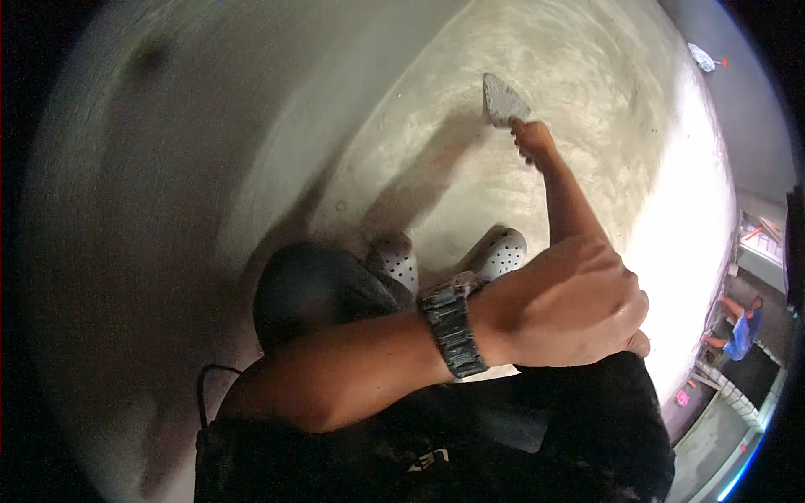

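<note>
My right hand (532, 141) is wrapped around the handle of a pointed trowel (506, 101), its grey blade lying close to or against a pale, smeared cement surface (419, 142). I cannot tell whether the blade touches it. My left arm crosses in front of my body, wearing a dark chunky wristwatch (455, 327). The left hand (579, 302) is closed and overlaps the right forearm in the picture. Its curled fingers are mostly hidden, so whatever they may hold does not show.
Two light clogs with holes (503, 251) stand on the pale surface near my knees. A darker grey wall (168, 168) curves along the left. Far right, another person in blue (742, 335) sits or crouches beside blocks. A small whitish object (701, 57) lies at upper right.
</note>
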`<state>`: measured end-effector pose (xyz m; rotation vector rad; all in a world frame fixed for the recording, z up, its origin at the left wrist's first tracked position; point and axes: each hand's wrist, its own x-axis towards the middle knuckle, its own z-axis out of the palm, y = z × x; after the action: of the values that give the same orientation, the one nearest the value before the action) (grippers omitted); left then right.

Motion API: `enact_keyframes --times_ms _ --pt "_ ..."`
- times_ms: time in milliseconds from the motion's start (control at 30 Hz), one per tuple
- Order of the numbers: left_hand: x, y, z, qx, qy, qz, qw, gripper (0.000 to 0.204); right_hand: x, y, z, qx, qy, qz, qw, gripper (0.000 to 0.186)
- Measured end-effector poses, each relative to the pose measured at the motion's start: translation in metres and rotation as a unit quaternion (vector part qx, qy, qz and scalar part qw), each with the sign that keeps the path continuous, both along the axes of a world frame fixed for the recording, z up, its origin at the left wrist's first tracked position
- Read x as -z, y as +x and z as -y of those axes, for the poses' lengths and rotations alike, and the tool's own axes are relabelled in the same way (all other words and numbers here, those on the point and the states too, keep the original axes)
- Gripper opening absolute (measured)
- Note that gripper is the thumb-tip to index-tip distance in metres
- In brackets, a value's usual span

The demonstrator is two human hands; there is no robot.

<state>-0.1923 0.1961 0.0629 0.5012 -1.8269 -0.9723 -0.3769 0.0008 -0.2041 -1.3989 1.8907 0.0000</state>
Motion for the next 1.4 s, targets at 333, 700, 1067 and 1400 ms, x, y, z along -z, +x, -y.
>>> enact_keyframes --times_ms 333,700,1067,1400 --pt "0.026 0.029 0.02 0.004 0.11 0.194 0.975 0.047 -0.008 0.068 0.079 -0.181 0.001 -0.103 0.978 0.053" --pt "0.035 0.032 0.024 -0.004 0.104 0.235 0.966 0.057 -0.025 0.046 0.118 -0.268 0.039 -0.088 0.959 0.045" --pt "0.046 0.03 0.033 0.048 0.162 0.202 0.965 0.069 -0.005 0.051 0.118 -0.099 -0.006 -0.094 0.991 0.057" --pt "0.05 0.029 0.023 0.038 0.155 0.173 0.972 0.063 0.008 0.071 0.077 -0.408 0.032 -0.187 0.893 0.042"
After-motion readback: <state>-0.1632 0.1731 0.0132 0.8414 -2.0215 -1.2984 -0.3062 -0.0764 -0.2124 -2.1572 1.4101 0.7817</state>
